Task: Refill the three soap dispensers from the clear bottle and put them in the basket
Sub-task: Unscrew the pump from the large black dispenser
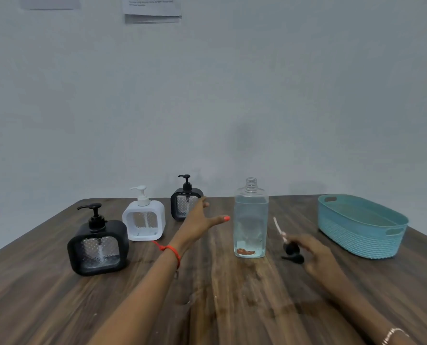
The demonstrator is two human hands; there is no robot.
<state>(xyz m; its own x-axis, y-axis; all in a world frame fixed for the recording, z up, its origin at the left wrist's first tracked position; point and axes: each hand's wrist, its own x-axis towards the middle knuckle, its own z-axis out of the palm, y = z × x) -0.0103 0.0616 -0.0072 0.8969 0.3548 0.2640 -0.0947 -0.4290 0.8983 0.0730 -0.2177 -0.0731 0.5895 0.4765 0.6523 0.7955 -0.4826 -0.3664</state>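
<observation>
A: Left hand (200,220), state?
B: Fingers straight, thumb splayed wide, nothing held. It is stretched out low above the table (219,307), and its fingertips overlap the front of the far black dispenser (182,205). Cannot tell whether they touch. A red thread (172,252) is tied at that wrist.

A: Other dispensers, relative to that hand?
B: The white dispenser (144,220) is just to its left. The near black dispenser (97,247) is further left and nearer the person, level with the forearm. All three are upright with their pumps on.

A: Clear bottle (251,220)?
B: Upright between the two hands, just right of the left thumb. Its neck is uncapped. The liquid is clear and pale blue, and the level sits high.

A: Right hand (314,255)?
B: Fingertips pinch a black pump head (292,250), whose thin tube (278,227) slants up and away towards the bottle. The spout is low at the tabletop; cannot tell whether it touches. There is a bracelet (394,334) on that wrist.

A: Basket (352,242)?
B: Teal, on the table right of and beyond the right hand, apart from it. No dispenser is in it.
</observation>
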